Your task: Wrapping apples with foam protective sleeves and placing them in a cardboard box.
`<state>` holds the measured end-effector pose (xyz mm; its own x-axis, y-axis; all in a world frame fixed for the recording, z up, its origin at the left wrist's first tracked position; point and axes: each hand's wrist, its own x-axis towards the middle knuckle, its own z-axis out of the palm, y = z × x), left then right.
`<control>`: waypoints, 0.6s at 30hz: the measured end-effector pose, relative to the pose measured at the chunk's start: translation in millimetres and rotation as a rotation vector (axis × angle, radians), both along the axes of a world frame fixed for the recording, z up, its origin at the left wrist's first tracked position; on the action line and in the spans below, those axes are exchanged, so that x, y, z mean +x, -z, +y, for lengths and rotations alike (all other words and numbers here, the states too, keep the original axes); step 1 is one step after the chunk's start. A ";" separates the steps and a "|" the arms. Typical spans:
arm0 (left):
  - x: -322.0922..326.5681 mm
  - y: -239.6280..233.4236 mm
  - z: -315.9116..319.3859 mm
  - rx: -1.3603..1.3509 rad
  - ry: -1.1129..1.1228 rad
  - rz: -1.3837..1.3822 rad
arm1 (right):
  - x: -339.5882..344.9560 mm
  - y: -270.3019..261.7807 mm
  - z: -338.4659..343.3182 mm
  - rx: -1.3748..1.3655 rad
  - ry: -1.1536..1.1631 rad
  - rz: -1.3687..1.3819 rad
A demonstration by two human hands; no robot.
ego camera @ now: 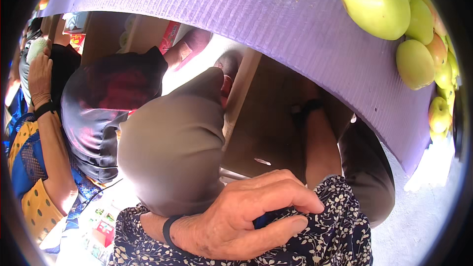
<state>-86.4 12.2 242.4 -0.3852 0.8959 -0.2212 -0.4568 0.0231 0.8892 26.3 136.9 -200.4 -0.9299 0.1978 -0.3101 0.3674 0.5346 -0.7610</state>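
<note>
My left hand [255,214] rests over my lap, above a dark dress [332,244] with white flowers. Its fingers are curved and apart from the thumb, with nothing plainly held. A dark band circles that wrist. My right forearm [323,147] reaches down beneath the table edge, past a black wrist strap [314,105]. Deep shadow mostly hides my right hand [309,89], near a brown cardboard-like surface [262,125], so what it touches cannot be made out. Yellow-green fruits [375,5] lie on the purple ribbed table cover [258,18] ahead.
My bent knee [173,151] in grey-brown trousers fills the middle. At left, another person's knee [111,81] is close by. A person's hand [40,74] farther left holds a pale, rounded, mesh-like thing [37,48]. A red box [105,231] lies at lower left.
</note>
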 end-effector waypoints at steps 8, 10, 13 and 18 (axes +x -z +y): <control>-2.4 -0.1 2.4 -0.047 0.054 -0.002 | 15.3 -2.1 -19.5 -0.088 -0.082 -0.110; -4.3 1.0 6.8 -0.042 0.064 0.015 | 7.9 -5.5 -14.0 -0.093 -0.094 -0.117; -1.7 -1.6 10.2 -0.057 0.063 0.018 | -13.3 -15.3 -1.2 -0.090 -0.100 -0.107; 3.4 -11.0 12.1 -0.219 0.049 -0.039 | -51.2 -44.2 27.6 -0.060 -0.095 -0.077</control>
